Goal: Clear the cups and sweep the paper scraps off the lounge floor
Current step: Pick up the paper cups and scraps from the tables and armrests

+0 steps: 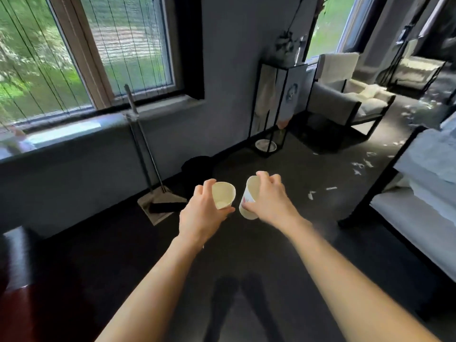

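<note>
Both arms reached forward over the dark floor [246, 255], each hand carrying a paper cup. The left hand [201, 215] held the left cup [224, 197] from the side, its grip curled round the wall. That cup was tilted so that its mouth faced the camera and the pale inside showed. The right hand [270, 201] held the right cup [248, 199] from the right, its grip wrapped over the wall, with fingers at the rim and the thumb low near the base. This cup leaned with its mouth up and toward the left, and bore a small red mark on its side. The two cups hung just beside each other, not touching, in the air above the floor.

Beyond the hands, on the floor by the wall, sat what looked like a dark round bin [197, 166], though blur made it hard to be sure. Left of it, a broom [167, 207] and a dustpan [155, 214] stood against the wall under the window [98, 45], their handles leaning up toward the sill. Paper scraps [362, 165] lay scattered on the floor at the right, running far back toward an armchair [350, 102]. A tall black-framed stand [274, 107] stood between the bin and the armchair. A pale seat [419, 218] lined the right edge.
</note>
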Demonstrator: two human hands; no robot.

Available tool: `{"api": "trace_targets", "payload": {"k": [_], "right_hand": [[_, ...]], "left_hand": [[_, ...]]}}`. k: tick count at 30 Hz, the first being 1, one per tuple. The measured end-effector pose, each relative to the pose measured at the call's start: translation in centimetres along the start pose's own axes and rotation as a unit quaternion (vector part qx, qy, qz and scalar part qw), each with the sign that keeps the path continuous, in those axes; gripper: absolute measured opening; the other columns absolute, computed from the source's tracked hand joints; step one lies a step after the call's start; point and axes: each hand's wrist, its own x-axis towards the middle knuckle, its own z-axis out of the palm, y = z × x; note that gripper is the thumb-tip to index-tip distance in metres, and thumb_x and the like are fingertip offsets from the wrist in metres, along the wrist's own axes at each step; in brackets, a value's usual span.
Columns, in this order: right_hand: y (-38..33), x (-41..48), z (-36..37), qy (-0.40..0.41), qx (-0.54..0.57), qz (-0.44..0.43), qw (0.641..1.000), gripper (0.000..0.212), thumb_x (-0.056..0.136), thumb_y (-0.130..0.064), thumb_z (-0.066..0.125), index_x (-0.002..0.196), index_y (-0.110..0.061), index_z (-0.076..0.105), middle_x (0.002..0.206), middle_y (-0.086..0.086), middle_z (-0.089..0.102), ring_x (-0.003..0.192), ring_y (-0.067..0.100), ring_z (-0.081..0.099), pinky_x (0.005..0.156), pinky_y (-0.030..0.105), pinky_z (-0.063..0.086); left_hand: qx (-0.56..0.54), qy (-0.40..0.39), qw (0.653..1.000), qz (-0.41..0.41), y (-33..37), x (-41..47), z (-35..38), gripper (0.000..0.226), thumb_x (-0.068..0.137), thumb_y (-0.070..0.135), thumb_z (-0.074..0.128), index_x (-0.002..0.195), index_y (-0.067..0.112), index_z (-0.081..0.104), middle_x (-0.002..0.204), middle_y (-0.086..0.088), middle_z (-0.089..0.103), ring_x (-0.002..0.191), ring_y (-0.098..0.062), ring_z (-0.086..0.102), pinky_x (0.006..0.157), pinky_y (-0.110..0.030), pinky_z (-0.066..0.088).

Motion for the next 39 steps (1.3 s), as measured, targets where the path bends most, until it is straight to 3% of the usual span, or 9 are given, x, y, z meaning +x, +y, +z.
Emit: {"api": "trace_targets", "payload": {"k": [4, 11, 17, 22, 28, 34, 36, 39], "right_hand": [[-0.8, 13.5, 2.8, -0.019, 0.02, -0.037, 0.999, 0.073, 0.082, -0.032, 0.07, 0.14, -0.018, 0.029, 0.131, 0.008, 0.032, 0.122, 0.027, 0.037, 0.095, 0.036, 0.04], [-3.7, 36.2, 7.0, -0.064, 0.036, -0.024, 0.997, 0.073, 0.081, -0.031, 0.071, 0.141, -0.016, 0.03, 0.132, 0.01, 0.033, 0.123, 0.03, 0.037, 0.095, 0.034, 0.039], [-5.3, 52.9, 9.4, -0.089, 0.046, -0.012, 0.995, 0.076, 0.081, -0.031, 0.072, 0.142, -0.015, 0.029, 0.134, 0.01, 0.033, 0.126, 0.027, 0.035, 0.098, 0.034, 0.038], [-5.8, 67.3, 15.8, -0.139, 0.041, -0.023, 0.989, 0.076, 0.084, -0.034, 0.069, 0.144, -0.015, 0.027, 0.136, 0.009, 0.034, 0.127, 0.026, 0.036, 0.099, 0.035, 0.039], [-3.4, 80.3, 26.2, -0.196, 0.031, 0.026, 0.98, 0.078, 0.086, -0.045, 0.062, 0.148, -0.017, 0.022, 0.141, 0.007, 0.034, 0.13, 0.024, 0.036, 0.098, 0.034, 0.04], [2.0, 88.0, 38.7, -0.218, 0.024, 0.068, 0.973, 0.064, 0.09, -0.036, 0.06, 0.142, -0.013, 0.031, 0.14, 0.007, 0.033, 0.126, 0.024, 0.039, 0.103, 0.031, 0.039], [4.4, 90.0, 43.5, -0.246, -0.032, 0.041, 0.968, 0.053, 0.093, -0.037, 0.055, 0.136, -0.012, 0.035, 0.137, 0.007, 0.037, 0.123, 0.025, 0.036, 0.102, 0.031, 0.036], [7.6, 92.0, 50.4, -0.284, -0.022, 0.072, 0.956, 0.058, 0.092, -0.034, 0.057, 0.138, -0.009, 0.033, 0.138, 0.009, 0.035, 0.127, 0.027, 0.033, 0.104, 0.033, 0.031]], "left_hand": [[-0.001, 0.015, 0.999, -0.04, -3.2, 12.5, 2.6, 0.075, 0.078, 0.05, 0.071, 0.137, 0.03, 0.031, 0.129, 0.004, 0.048, 0.106, -0.023, 0.057, 0.072, -0.034, 0.04], [0.021, 0.005, 0.994, -0.112, -9.4, 34.5, 4.8, 0.075, 0.077, 0.05, 0.071, 0.137, 0.03, 0.032, 0.129, 0.005, 0.048, 0.107, -0.023, 0.057, 0.073, -0.034, 0.039], [0.032, -0.005, 0.988, -0.152, -13.7, 49.9, 7.2, 0.074, 0.077, 0.049, 0.072, 0.136, 0.029, 0.032, 0.127, 0.004, 0.048, 0.105, -0.024, 0.058, 0.071, -0.034, 0.04], [0.039, -0.019, 0.98, -0.194, -19.1, 62.0, 12.6, 0.075, 0.078, 0.051, 0.069, 0.138, 0.028, 0.03, 0.13, 0.005, 0.046, 0.108, -0.023, 0.057, 0.074, -0.035, 0.043], [0.039, -0.054, 0.965, -0.253, -26.8, 71.9, 20.9, 0.077, 0.079, 0.056, 0.067, 0.138, 0.032, 0.025, 0.129, 0.007, 0.044, 0.112, -0.017, 0.051, 0.071, -0.033, 0.042], [0.133, -0.142, 0.94, -0.279, -36.5, 77.0, 32.5, 0.084, 0.076, 0.069, 0.059, 0.141, 0.028, 0.024, 0.132, 0.004, 0.041, 0.12, -0.015, 0.046, 0.074, -0.025, 0.047], [0.087, -0.165, 0.938, -0.291, -40.1, 78.3, 37.1, 0.085, 0.079, 0.064, 0.061, 0.144, 0.026, 0.022, 0.138, 0.001, 0.036, 0.125, -0.017, 0.043, 0.081, -0.027, 0.046], [0.022, -0.178, 0.94, -0.292, -45.0, 79.3, 43.2, 0.086, 0.08, 0.056, 0.066, 0.145, 0.018, 0.025, 0.145, -0.005, 0.035, 0.133, -0.023, 0.035, 0.101, -0.035, 0.039]]}}
